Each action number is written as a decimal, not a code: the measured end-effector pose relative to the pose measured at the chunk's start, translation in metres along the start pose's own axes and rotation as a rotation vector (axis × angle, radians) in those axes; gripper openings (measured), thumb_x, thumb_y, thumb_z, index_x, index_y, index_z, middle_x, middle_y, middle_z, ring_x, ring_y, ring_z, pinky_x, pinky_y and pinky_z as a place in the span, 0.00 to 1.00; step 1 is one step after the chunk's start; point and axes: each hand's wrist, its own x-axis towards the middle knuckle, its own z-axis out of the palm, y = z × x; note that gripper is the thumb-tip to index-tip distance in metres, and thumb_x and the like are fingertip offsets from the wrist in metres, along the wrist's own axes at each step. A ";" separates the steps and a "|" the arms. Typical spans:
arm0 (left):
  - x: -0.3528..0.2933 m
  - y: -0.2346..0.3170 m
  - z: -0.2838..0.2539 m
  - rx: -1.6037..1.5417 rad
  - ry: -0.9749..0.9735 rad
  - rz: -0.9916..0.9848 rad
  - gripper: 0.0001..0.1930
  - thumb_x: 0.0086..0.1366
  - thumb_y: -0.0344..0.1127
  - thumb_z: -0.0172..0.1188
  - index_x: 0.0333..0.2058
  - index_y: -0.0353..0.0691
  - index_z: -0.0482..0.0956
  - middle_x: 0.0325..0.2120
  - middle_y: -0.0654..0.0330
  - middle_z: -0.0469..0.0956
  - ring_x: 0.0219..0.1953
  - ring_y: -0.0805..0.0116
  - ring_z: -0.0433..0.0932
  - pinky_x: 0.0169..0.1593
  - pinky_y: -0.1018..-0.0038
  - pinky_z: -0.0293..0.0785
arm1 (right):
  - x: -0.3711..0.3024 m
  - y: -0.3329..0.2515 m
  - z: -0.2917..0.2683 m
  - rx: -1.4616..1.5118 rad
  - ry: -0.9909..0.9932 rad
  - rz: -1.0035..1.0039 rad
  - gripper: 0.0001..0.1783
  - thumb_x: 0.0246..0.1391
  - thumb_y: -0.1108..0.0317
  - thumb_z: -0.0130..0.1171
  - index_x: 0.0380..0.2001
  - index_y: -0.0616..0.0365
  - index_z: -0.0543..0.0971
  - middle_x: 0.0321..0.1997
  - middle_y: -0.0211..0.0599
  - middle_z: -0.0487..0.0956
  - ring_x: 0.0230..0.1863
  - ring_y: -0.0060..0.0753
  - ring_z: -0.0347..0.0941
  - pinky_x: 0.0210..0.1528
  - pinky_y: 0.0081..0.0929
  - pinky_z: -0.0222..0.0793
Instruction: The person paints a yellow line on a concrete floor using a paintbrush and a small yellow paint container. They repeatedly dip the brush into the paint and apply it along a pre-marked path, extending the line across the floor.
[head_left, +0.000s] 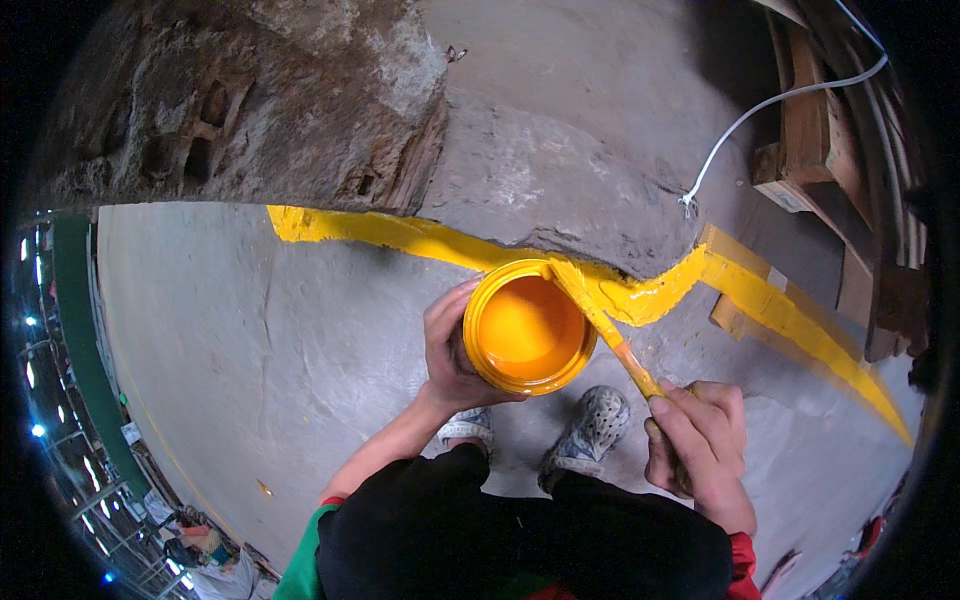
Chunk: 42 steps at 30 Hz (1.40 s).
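My left hand is wrapped round the side of an open paint can, holding it over the floor in front of my feet. Yellow-orange paint lies inside it, below the rim. In my right hand is the handle of a paintbrush, gripped between thumb and fingers. The brush slants up to the left, its yellow-coated end at the can's far right rim; whether it touches the rim I cannot tell. Beyond the can, a wet-looking yellow painted line runs along the foot of a rough stone block.
The rough block fills the far left, with a lower grey slab beside it. A white cable curves down to that slab. Wooden timbers stand far right. Tape strips border the line's right part. My shoes are below the can.
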 end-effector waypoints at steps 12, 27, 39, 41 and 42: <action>0.005 -0.006 -0.003 0.008 -0.006 0.061 0.60 0.36 0.48 0.87 0.64 0.37 0.57 0.59 0.46 0.67 0.62 0.47 0.70 0.67 0.53 0.67 | 0.017 0.021 -0.007 -0.068 -0.174 -0.480 0.16 0.45 0.73 0.66 0.41 0.57 0.86 0.47 0.44 0.82 0.38 0.36 0.74 0.37 0.28 0.80; -0.042 -0.016 -0.027 -0.245 0.023 -0.485 0.49 0.48 0.39 0.79 0.66 0.36 0.59 0.60 0.50 0.69 0.62 0.53 0.71 0.67 0.57 0.65 | -0.016 0.025 0.056 1.098 0.742 1.096 0.17 0.64 0.66 0.60 0.46 0.73 0.81 0.36 0.44 0.82 0.29 0.27 0.77 0.34 0.25 0.73; -0.039 -0.011 -0.039 0.020 0.076 -0.171 0.44 0.52 0.39 0.78 0.63 0.36 0.62 0.60 0.46 0.70 0.60 0.48 0.73 0.65 0.58 0.68 | -0.004 0.011 0.069 1.350 0.613 1.229 0.18 0.65 0.62 0.61 0.44 0.71 0.82 0.33 0.38 0.81 0.28 0.24 0.76 0.31 0.25 0.73; -0.036 -0.012 -0.033 0.031 0.077 -0.105 0.43 0.52 0.39 0.78 0.62 0.36 0.63 0.60 0.46 0.70 0.60 0.48 0.73 0.64 0.59 0.69 | 0.000 0.009 0.063 1.389 0.589 1.249 0.16 0.65 0.64 0.60 0.44 0.71 0.82 0.32 0.37 0.81 0.28 0.24 0.75 0.31 0.25 0.73; -0.035 -0.011 -0.031 0.037 0.081 -0.077 0.42 0.52 0.39 0.78 0.62 0.36 0.63 0.60 0.45 0.70 0.60 0.47 0.73 0.64 0.59 0.69 | 0.002 0.008 0.060 1.423 0.576 1.237 0.16 0.65 0.65 0.60 0.43 0.71 0.82 0.32 0.37 0.81 0.28 0.24 0.75 0.31 0.25 0.72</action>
